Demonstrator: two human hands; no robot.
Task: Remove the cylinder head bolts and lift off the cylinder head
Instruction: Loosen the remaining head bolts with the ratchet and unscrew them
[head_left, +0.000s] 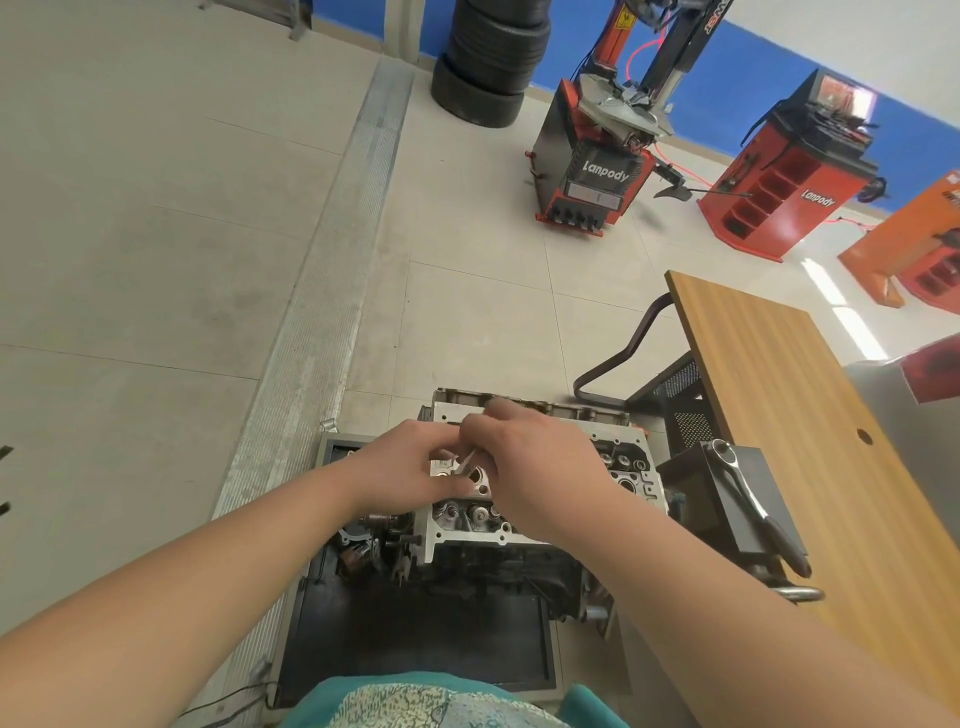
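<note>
Both hands over cylinder head (618, 457). Left hand (410, 470) and right hand (535, 467) pinch a slim metal piece (467, 461). Ratchet (748, 496) rests aside.

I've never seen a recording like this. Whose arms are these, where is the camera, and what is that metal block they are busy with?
There is no robot here: a person wears a camera on the head, so the one picture looks down along both bare arms. The left hand and right hand meet over the cylinder head, the pale metal top of a small engine sitting in a dark tray on the workshop floor. Between the fingers is a slim, pale, rod-like piece, possibly a bolt; it is too hidden to say for sure, or which hand carries it. A ratchet wrench lies unused on a dark stand beside a wooden table. Farther back stand stacked tyres and red workshop machines.
</note>
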